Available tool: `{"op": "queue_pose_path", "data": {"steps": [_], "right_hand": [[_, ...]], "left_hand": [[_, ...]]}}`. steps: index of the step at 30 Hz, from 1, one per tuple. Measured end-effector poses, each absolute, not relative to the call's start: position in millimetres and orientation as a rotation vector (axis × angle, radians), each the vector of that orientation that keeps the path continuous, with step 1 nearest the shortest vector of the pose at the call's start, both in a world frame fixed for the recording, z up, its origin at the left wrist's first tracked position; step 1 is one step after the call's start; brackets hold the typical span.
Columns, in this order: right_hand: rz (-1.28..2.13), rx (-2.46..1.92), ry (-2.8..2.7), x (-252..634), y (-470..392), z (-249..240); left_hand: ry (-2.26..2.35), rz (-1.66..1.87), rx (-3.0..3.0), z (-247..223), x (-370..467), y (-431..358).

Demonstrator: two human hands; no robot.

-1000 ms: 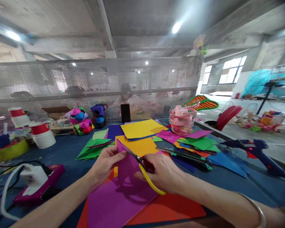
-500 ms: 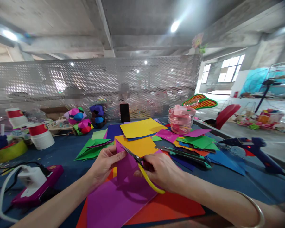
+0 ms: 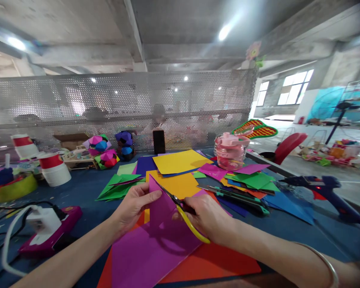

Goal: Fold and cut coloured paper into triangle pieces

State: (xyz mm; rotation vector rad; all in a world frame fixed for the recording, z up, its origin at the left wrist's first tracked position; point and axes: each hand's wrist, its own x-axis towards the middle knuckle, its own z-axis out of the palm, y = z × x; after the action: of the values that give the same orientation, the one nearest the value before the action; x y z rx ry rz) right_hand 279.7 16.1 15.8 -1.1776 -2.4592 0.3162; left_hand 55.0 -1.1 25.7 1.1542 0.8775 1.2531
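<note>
Between thumb and fingers, my left hand [image 3: 138,206] pinches the upright purple paper [image 3: 157,212] near its upper part. My right hand [image 3: 202,214] grips yellow-handled scissors [image 3: 190,226], whose dark blades point up and left along the edge of that paper. Below both hands lies a larger purple sheet [image 3: 138,260], on top of a red sheet [image 3: 225,262]. Behind the hands are an orange-yellow sheet [image 3: 180,185] and a yellow sheet [image 3: 183,161]. The blade tips meet the paper close to my left thumb.
Green papers [image 3: 120,188] lie at left, near a purple power strip [image 3: 52,240] with cables. Cutters [image 3: 240,197], coloured scraps [image 3: 255,180] and a blue glue gun [image 3: 327,192] are at right. A pink jar [image 3: 230,152] and a black phone [image 3: 159,142] stand at the back.
The whole view has shifted slightly, so things sit a little further right. Both hands keep their hold on the paper and scissors, with hardly any movement between them.
</note>
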Motion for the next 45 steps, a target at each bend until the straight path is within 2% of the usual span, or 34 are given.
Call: {"op": "queue_pose_path", "data": {"steps": [10, 27, 45], "right_hand": [[0.299, -1.204, -2.465, 280, 17, 15], [-0.071, -1.249, -2.466, 275, 3, 19], [-0.062, -1.261, -2.441, 269, -6, 23]], "left_hand": [[0.915, 1.417, 1.157, 28, 48, 3], [0.838, 1.451, 1.097, 26, 49, 2], [0.819, 1.464, 1.085, 25, 57, -1]]}}
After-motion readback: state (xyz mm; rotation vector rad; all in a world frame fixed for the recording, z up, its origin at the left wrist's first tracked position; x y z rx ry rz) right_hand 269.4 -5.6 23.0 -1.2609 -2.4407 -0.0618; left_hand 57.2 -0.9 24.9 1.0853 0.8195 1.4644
